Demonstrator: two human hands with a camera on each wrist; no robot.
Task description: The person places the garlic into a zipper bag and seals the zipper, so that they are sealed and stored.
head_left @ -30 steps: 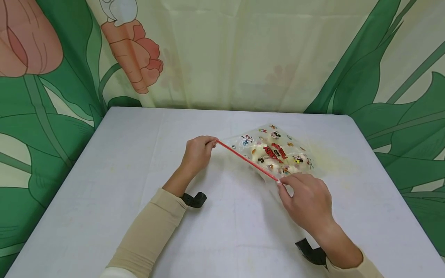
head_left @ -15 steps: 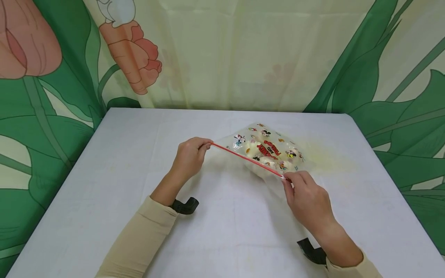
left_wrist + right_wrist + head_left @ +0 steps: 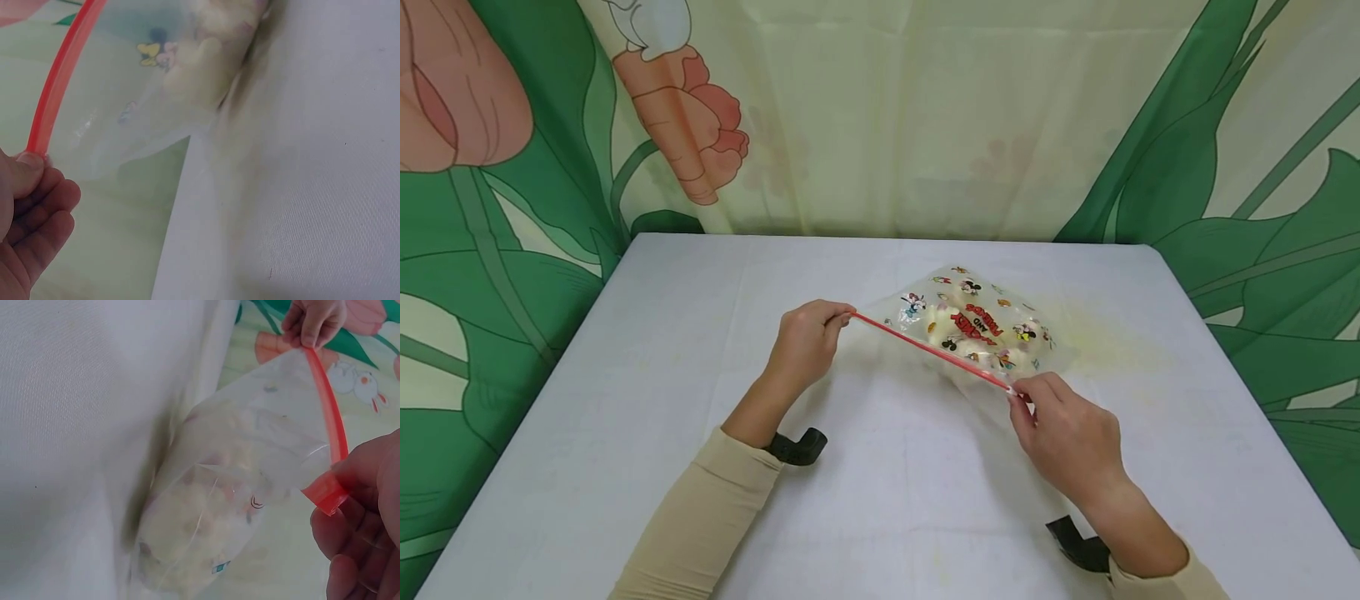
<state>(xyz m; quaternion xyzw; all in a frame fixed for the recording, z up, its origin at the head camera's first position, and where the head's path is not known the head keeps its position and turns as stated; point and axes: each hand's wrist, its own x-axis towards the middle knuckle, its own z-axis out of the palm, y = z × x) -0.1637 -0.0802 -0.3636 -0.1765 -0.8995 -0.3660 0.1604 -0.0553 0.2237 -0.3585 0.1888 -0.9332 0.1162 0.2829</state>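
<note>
A clear zip bag (image 3: 977,321) printed with cartoon figures and red lettering leans on the white table, right of the middle. Several pale, cream-coloured rounded pieces (image 3: 187,519) fill its lower part; their kind is blurred by the plastic. Along its top runs a red zip strip (image 3: 932,348), stretched straight between both hands. My left hand (image 3: 808,337) pinches the strip's far left end between thumb and fingers, as the left wrist view also shows. At the near right end, my right hand (image 3: 1067,429) pinches the strip's corner by the white slider.
The white-covered table (image 3: 662,350) spreads around the bag. Behind it hangs a curtain (image 3: 887,125) printed with leaves, a tulip and a carrot. Black wrist mounts (image 3: 797,447) are strapped to both forearms.
Both hands keep their pinch on the strip. Over the second, my left hand has shifted left and slightly toward me, and the bag has moved a little left with it.
</note>
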